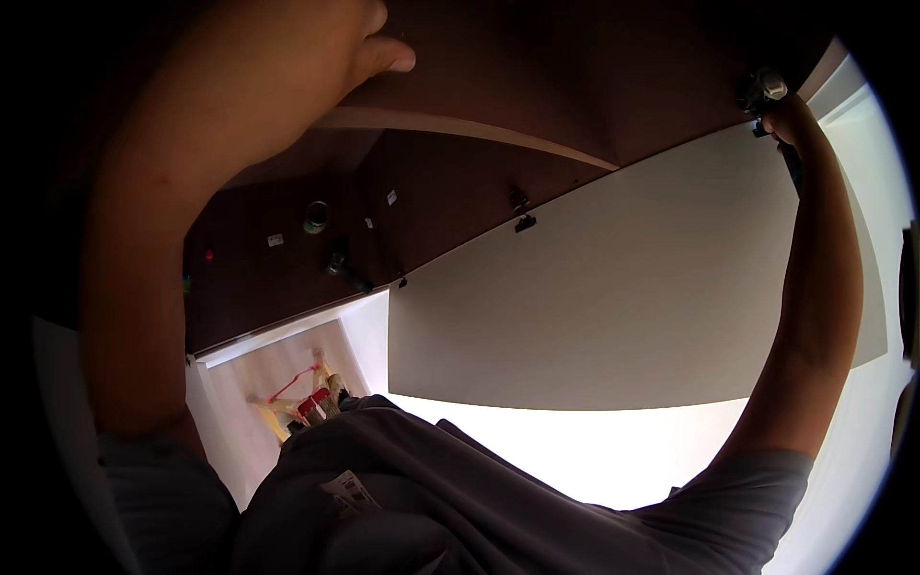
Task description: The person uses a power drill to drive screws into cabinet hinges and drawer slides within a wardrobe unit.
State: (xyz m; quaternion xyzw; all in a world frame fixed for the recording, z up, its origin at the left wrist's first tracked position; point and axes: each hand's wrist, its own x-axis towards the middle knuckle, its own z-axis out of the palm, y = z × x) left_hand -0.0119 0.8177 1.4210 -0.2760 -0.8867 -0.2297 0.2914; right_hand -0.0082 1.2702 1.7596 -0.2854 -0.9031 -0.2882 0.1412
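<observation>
Left of and below the pale grey panel (594,297), we make out a wooden stand (270,420) with something red on it; we should know where its legs are before shifting our feet. Left of the panel, against the dark brown cabinet boards (240,302), are a round open container (315,218) and a dark tool (347,275), which we do well not to knock.

Above the panel's left part, our left hand (356,43) is raised with its thumb out and the fingers running out of view; we cannot tell whether it grips or only braces against something. If it braces, a firm, steady push there would help.

Along the panel's upper edge sits a small dark hinge-like fitting (523,222). We judge that such fittings are best kept flush, so that nothing pulls them out of line.

At the panel's upper right corner, our right hand (788,123) is wrapped around what looks like a power driver (765,88), its silvery end facing the dark boards. We cannot see whether the tip touches. Good work here likely means holding it square, pressing evenly and running it slowly, as our arm is stretched far.
</observation>
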